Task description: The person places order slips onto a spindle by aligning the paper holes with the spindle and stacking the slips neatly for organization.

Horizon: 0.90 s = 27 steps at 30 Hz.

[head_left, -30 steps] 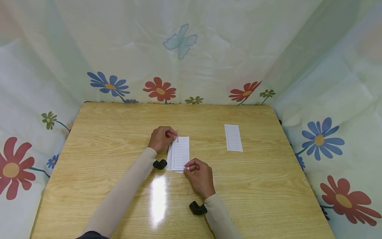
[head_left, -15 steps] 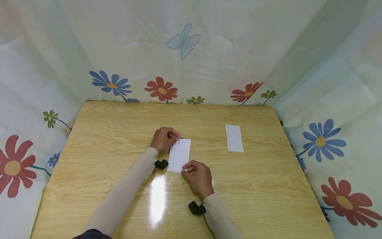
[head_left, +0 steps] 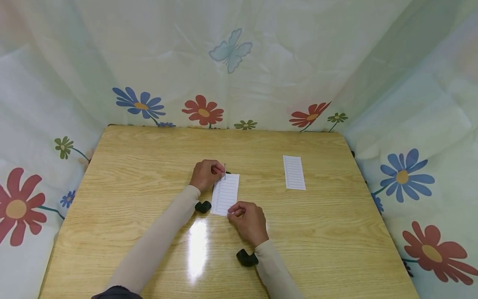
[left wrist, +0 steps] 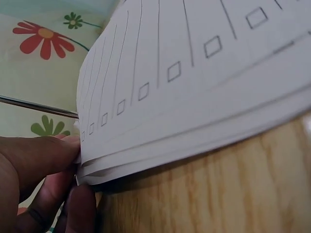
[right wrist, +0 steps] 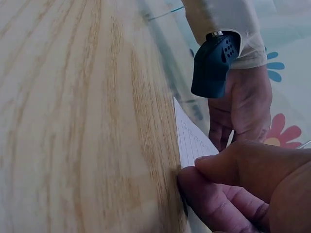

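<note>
A small stack of white lined checklist sheets (head_left: pixel 225 193) lies mid-table, with little boxes along its left side. My left hand (head_left: pixel 205 175) pinches the stack's far left corner between thumb and fingers. A thin silver metal rod (left wrist: pixel 39 107) juts from beside that thumb; what it belongs to is hidden. Something small and black (head_left: pixel 228 172) peeks out at the stack's far edge, its kind unclear. My right hand (head_left: pixel 249 222) holds the near right corner between thumb and forefinger, and the right wrist view shows the paper (right wrist: pixel 189 141) there. The left wrist view shows the sheets slightly apart at their edges.
A single lined sheet (head_left: pixel 294 172) lies apart on the wooden table (head_left: pixel 328 232), to the right of the stack. A flower-patterned curtain (head_left: pixel 269 83) hangs around the table's back and sides. Black wrist cameras (head_left: pixel 247 258) sit on both wrists.
The lower sheets that stuck out at the left and near edges are now mostly lined up under the top one. The black thing has come into sight. Both hands have barely moved.
</note>
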{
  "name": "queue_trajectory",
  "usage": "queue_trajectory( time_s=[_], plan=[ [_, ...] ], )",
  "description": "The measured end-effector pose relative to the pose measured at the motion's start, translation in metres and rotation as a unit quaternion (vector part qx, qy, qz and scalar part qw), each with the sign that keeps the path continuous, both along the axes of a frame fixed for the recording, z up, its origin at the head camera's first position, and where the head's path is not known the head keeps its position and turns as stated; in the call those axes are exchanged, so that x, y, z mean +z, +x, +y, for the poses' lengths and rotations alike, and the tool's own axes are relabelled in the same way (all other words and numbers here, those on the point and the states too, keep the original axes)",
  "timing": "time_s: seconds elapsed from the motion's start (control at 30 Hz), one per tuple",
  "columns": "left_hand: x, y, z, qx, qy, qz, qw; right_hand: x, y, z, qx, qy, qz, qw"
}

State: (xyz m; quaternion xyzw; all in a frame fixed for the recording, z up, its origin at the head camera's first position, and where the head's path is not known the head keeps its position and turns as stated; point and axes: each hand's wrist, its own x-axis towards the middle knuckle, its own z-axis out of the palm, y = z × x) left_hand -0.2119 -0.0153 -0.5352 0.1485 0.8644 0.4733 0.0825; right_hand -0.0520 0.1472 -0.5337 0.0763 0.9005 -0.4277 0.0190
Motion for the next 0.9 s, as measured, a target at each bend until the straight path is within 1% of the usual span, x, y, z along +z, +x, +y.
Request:
queue_trajectory(
  time_s=[0.2, 0.33, 0.47, 0.63, 0.73, 0.83, 0.9],
  plan=[
    [-0.001, -0.002, 0.000, -0.003, 0.015, 0.000, 0.9999, 0.003, 0.000, 0.000, 0.006, 0.016, -0.010, 0.9998],
    [-0.004, -0.001, -0.001, 0.007, 0.024, 0.007, 0.9997, 0.003, 0.003, 0.000, 0.003, 0.020, -0.017, 0.9996],
    [-0.005, 0.001, -0.003, 0.022, 0.026, 0.016, 0.9993, 0.000, 0.006, 0.001, 0.002, 0.018, -0.014, 0.9997],
    [-0.006, 0.006, -0.006, 0.040, 0.028, 0.022, 0.9985, -0.004, 0.010, 0.003, 0.005, 0.011, 0.002, 0.9999],
    [-0.005, 0.009, -0.010, 0.058, 0.037, 0.031, 0.9972, -0.004, 0.013, 0.005, 0.003, -0.001, 0.011, 0.9999],
    [-0.001, 0.010, -0.015, 0.082, 0.048, 0.052, 0.9941, -0.002, 0.017, 0.007, -0.004, -0.016, 0.024, 0.9996],
    [0.006, 0.011, -0.019, 0.097, 0.057, 0.068, 0.9913, 0.000, 0.018, 0.009, -0.014, -0.025, 0.034, 0.9990]
  ],
)
